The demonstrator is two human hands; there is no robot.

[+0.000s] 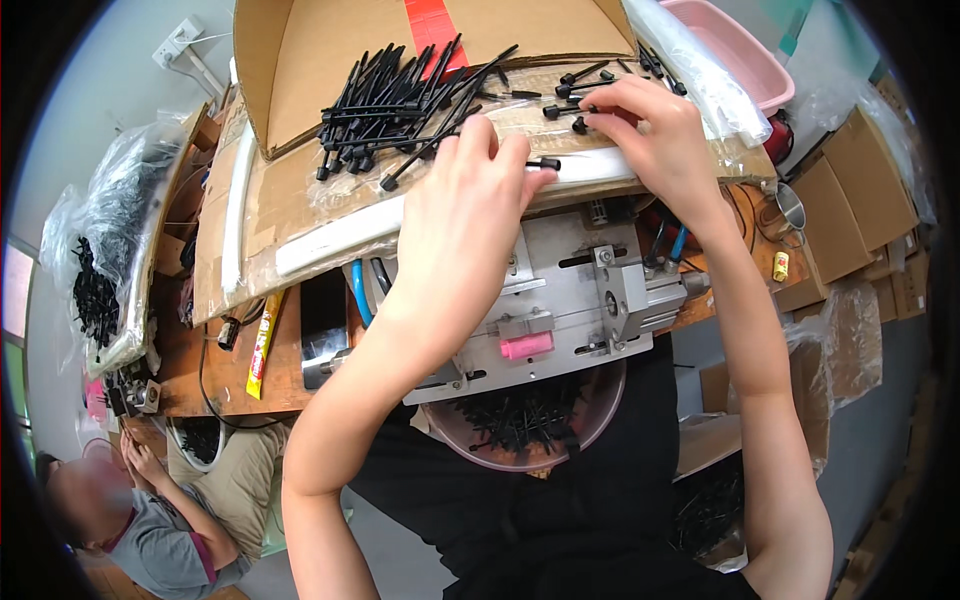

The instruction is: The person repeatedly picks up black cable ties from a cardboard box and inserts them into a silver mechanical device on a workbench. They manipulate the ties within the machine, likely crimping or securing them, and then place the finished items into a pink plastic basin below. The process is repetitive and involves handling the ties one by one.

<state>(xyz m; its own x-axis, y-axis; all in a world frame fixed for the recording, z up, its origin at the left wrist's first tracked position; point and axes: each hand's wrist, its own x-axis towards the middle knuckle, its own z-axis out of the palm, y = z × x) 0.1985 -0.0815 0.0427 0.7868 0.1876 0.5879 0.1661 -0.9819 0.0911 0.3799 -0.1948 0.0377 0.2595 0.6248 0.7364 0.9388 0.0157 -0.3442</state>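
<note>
My left hand [465, 185] is closed at the front edge of a cardboard-covered board [270, 215]. From between its thumb and fingers sticks the end of a thin black rod [545, 163]; the rest is hidden by the hand. To the right, my right hand [655, 125] pinches with thumb and forefinger at the thick end of another black rod [562, 112]. A loose pile of similar black rods [375, 115], each with a thicker knob, lies beyond my left hand. A few more rods [580, 76] lie scattered beyond my right fingers.
Below the board sits a metal fixture [625, 300] with a pink roller-like piece [527, 345]. Under it a tub [610, 410] holds black rods. A cardboard box wall [540, 25] stands behind the pile. A co-worker [165, 530] sits at lower left. A pink basin [740, 50] stands far right.
</note>
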